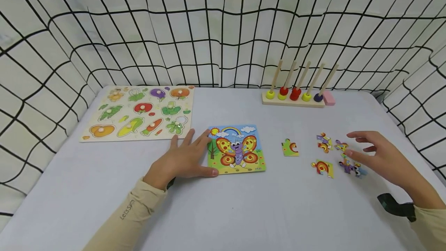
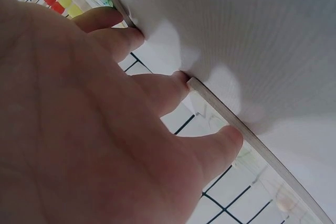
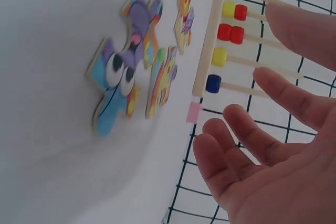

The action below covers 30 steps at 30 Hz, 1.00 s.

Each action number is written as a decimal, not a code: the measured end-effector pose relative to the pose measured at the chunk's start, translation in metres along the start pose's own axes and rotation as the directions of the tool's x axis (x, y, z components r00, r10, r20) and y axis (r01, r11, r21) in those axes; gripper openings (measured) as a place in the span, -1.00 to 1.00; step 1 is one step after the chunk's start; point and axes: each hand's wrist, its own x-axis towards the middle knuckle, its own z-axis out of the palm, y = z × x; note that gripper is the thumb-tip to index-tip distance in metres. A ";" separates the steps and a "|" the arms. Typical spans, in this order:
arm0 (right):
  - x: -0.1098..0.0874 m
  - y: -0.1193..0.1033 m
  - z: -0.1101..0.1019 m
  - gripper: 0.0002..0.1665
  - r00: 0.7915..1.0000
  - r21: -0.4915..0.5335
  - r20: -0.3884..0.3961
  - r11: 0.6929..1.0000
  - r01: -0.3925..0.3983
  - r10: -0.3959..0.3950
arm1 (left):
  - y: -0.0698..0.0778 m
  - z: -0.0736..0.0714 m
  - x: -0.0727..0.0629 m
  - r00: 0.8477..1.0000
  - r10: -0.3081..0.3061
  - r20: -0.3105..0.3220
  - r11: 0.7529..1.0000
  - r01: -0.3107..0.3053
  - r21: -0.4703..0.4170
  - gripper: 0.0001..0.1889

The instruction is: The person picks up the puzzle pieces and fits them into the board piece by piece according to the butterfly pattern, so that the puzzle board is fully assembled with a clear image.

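Here, left hand with fingers spread, touching a colourful square butterfly-printed board, right hand with thumb and fingers parted, near multicoloured jigsaw pieces.

On the counter, the vegetable board lies in the far left corner and the bead rack along the far edge, toward the right. The butterfly board sits mid-counter, the left hand at its left edge. Right of it lies one puzzle piece, then a cluster of pieces, the right hand at the cluster's right.
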 end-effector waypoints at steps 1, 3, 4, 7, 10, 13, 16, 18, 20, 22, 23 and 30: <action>-0.001 0.002 0.000 -0.31 1.000 -0.010 0.003 1.000 -0.001 0.001 | 0.000 0.000 0.000 1.000 0.001 -0.002 1.000 -0.001 -0.001 0.20; -0.004 0.005 0.001 -0.29 1.000 -0.038 0.012 0.999 -0.012 0.013 | 0.000 0.000 0.000 1.000 0.001 -0.004 1.000 -0.001 -0.006 0.21; -0.005 0.007 0.002 -0.28 1.000 -0.050 0.019 0.999 -0.021 0.022 | 0.001 0.000 0.000 1.000 0.000 -0.005 1.000 0.000 -0.005 0.21; -0.006 0.011 0.004 -0.23 0.997 -0.076 0.049 0.996 -0.056 0.059 | 0.001 -0.001 0.000 1.000 -0.001 -0.006 1.000 0.001 -0.001 0.21; -0.008 0.015 0.006 -0.20 0.993 -0.086 0.083 0.993 -0.080 0.087 | 0.001 0.000 0.000 1.000 0.000 -0.006 1.000 0.000 0.008 0.20; -0.009 0.017 0.009 -0.20 0.990 -0.097 0.106 0.991 -0.087 0.098 | 0.001 0.000 -0.001 1.000 0.002 -0.006 1.000 -0.002 0.007 0.20; -0.010 0.018 0.011 -0.24 0.988 -0.106 0.118 0.990 -0.088 0.100 | 0.001 0.000 -0.001 1.000 0.001 -0.007 1.000 -0.001 0.005 0.20; -0.010 0.018 0.012 -0.28 0.988 -0.111 0.123 0.990 -0.082 0.095 | 0.001 -0.001 -0.001 1.000 0.000 -0.007 1.000 0.000 0.002 0.19; -0.010 0.018 0.013 -0.31 0.988 -0.120 0.127 0.990 -0.077 0.092 | 0.001 -0.001 -0.001 1.000 -0.003 -0.005 1.000 0.003 0.000 0.19; -0.011 0.018 0.013 -0.32 0.988 -0.133 0.130 0.989 -0.069 0.086 | 0.001 -0.001 -0.001 1.000 -0.004 -0.002 1.000 0.004 -0.003 0.20; -0.011 0.018 0.013 -0.33 0.988 -0.138 0.131 0.988 -0.065 0.083 | 0.001 -0.001 -0.002 1.000 -0.004 -0.002 1.000 0.004 -0.003 0.20; -0.014 0.020 0.015 -0.43 0.990 -0.141 0.128 0.989 -0.040 0.058 | 0.002 -0.001 -0.001 1.000 -0.007 -0.001 1.000 0.007 0.000 0.20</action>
